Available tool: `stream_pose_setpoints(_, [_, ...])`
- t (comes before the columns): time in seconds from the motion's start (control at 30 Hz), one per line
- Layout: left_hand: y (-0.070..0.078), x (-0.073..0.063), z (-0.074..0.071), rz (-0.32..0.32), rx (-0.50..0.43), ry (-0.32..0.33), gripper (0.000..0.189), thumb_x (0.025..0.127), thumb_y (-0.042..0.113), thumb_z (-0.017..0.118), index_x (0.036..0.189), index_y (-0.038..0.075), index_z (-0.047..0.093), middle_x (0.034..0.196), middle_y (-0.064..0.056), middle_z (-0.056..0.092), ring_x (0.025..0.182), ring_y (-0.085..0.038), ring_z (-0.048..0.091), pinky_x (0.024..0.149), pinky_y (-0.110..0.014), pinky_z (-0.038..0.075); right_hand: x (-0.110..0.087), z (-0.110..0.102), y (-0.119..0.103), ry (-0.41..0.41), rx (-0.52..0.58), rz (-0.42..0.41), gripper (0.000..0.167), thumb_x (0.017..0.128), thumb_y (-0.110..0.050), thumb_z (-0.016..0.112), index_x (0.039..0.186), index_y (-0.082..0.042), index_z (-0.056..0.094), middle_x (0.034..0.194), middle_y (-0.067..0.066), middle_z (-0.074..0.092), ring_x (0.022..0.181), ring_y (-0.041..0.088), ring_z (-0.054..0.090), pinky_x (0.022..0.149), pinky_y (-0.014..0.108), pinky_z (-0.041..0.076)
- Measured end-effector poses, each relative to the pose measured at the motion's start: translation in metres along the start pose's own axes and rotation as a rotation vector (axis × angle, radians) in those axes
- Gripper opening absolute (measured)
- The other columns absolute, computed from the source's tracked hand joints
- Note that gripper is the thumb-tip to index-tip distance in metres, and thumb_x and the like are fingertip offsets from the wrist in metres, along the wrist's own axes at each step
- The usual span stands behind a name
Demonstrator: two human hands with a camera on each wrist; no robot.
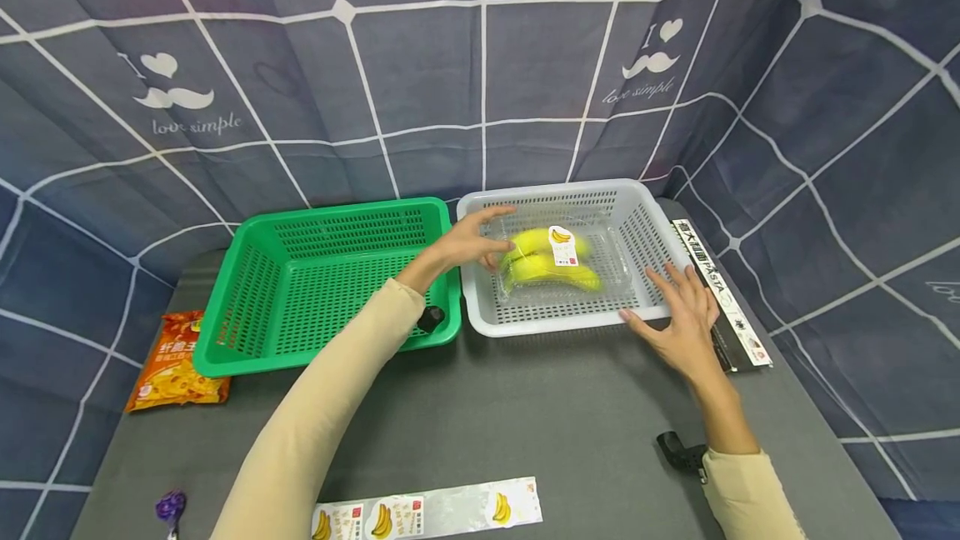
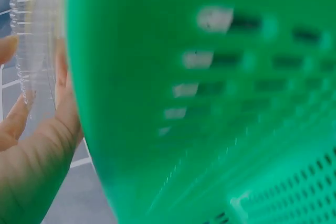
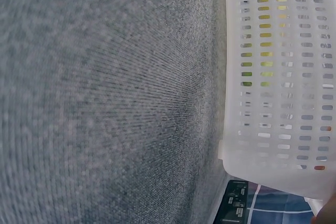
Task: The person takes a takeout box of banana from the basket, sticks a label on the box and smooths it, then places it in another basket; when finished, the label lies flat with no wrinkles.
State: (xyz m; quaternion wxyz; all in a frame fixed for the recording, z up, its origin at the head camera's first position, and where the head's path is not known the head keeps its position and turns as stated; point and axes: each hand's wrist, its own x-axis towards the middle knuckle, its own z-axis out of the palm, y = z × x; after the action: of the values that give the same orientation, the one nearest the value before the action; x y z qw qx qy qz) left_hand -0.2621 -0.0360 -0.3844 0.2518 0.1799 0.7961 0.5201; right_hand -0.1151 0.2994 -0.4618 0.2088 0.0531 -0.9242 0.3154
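In the head view, a clear plastic box (image 1: 611,269) with yellow bananas (image 1: 555,271) and a banana sticker (image 1: 563,246) is inside the white basket (image 1: 480,319). My left hand (image 1: 465,242) grips the box's left end, reaching in over the basket's left rim. The left wrist view shows the box's ribbed clear wall (image 2: 37,40) between the fingers. My right hand (image 1: 684,319) has its fingers spread at the white basket's right front corner; whether it touches the rim I cannot tell. The right wrist view shows mostly the basket's slotted wall (image 3: 262,140).
A green basket (image 1: 322,363) stands left of the white one, under my left forearm. An orange snack bag (image 1: 180,365) lies beside it. A black-and-white pasta box (image 1: 723,294) lies at right. In front are a strip of banana stickers (image 1: 450,511) and a purple-wrapped lollipop (image 1: 171,507).
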Motion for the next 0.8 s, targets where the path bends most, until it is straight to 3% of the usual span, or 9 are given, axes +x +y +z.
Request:
stream_pose_setpoints(0.07, [0.001, 0.0, -0.001, 0.003, 0.047, -0.007, 0.07, 0.092, 0.018, 0.068, 0.153, 0.023, 0.034, 0.159, -0.019, 0.021, 0.075, -0.035, 0.07, 0.077, -0.044, 0.058, 0.0, 0.001, 0.0, 0.0, -0.003, -0.002, 0.076, 0.074, -0.037, 0.081, 0.138, -0.007, 0.054, 0.151, 0.025, 0.036, 0.147, 0.042, 0.013, 0.108, 0.07, 0.001])
stream_pose_setpoints(0.17, [0.003, 0.0, -0.001, 0.053, 0.219, -0.021, 0.077, 0.089, 0.027, 0.073, 0.154, 0.021, 0.032, 0.16, -0.012, 0.025, 0.102, -0.035, 0.066, 0.095, -0.047, 0.051, 0.0, 0.001, -0.001, 0.0, -0.007, 0.0, 0.077, 0.073, -0.036, 0.082, 0.138, -0.007, 0.054, 0.151, 0.025, 0.036, 0.147, 0.042, 0.013, 0.108, 0.07, 0.001])
stream_pose_setpoints(0.23, [0.004, 0.0, -0.001, 0.085, 0.369, -0.02, 0.084, 0.086, 0.036, 0.076, 0.155, 0.022, 0.031, 0.161, -0.007, 0.028, 0.125, -0.035, 0.054, 0.107, -0.05, 0.04, -0.001, 0.001, -0.001, -0.001, -0.007, 0.002, 0.077, 0.073, -0.035, 0.082, 0.138, -0.007, 0.054, 0.151, 0.025, 0.036, 0.147, 0.042, 0.013, 0.107, 0.07, 0.001])
stream_pose_setpoints(0.3, [0.003, -0.002, -0.002, 0.087, 0.524, -0.009, 0.092, 0.08, 0.047, 0.078, 0.155, 0.024, 0.029, 0.16, -0.003, 0.03, 0.138, -0.032, 0.039, 0.111, -0.051, 0.029, -0.001, 0.001, -0.001, -0.003, -0.009, 0.004, 0.077, 0.073, -0.035, 0.082, 0.138, -0.007, 0.054, 0.151, 0.025, 0.036, 0.147, 0.043, 0.013, 0.108, 0.07, 0.001])
stream_pose_setpoints(0.47, [-0.003, -0.005, 0.002, 0.031, 0.718, -0.006, 0.104, 0.07, 0.065, 0.078, 0.155, 0.034, 0.026, 0.157, 0.001, 0.037, 0.131, -0.034, 0.031, 0.092, -0.054, 0.015, 0.0, -0.001, -0.001, -0.003, -0.011, 0.0, 0.076, 0.073, -0.036, 0.082, 0.138, -0.007, 0.054, 0.15, 0.025, 0.037, 0.147, 0.044, 0.014, 0.108, 0.069, 0.001])
stream_pose_setpoints(0.67, [-0.012, -0.006, 0.007, 0.016, 0.863, 0.021, 0.107, 0.064, 0.076, 0.074, 0.153, 0.038, 0.029, 0.149, 0.005, 0.048, 0.141, -0.034, 0.021, 0.106, -0.066, -0.006, 0.0, 0.0, -0.002, -0.003, -0.008, 0.0, 0.077, 0.074, -0.037, 0.081, 0.138, -0.008, 0.054, 0.151, 0.025, 0.037, 0.147, 0.043, 0.014, 0.108, 0.069, 0.001])
stream_pose_setpoints(0.8, [-0.013, -0.007, 0.009, -0.001, 0.911, 0.034, 0.106, 0.063, 0.079, 0.071, 0.152, 0.039, 0.031, 0.146, 0.002, 0.051, 0.142, -0.033, 0.021, 0.108, -0.068, -0.008, 0.0, 0.001, -0.002, -0.007, -0.011, 0.0, 0.077, 0.074, -0.038, 0.081, 0.139, -0.007, 0.053, 0.151, 0.025, 0.036, 0.147, 0.043, 0.013, 0.108, 0.069, 0.001])
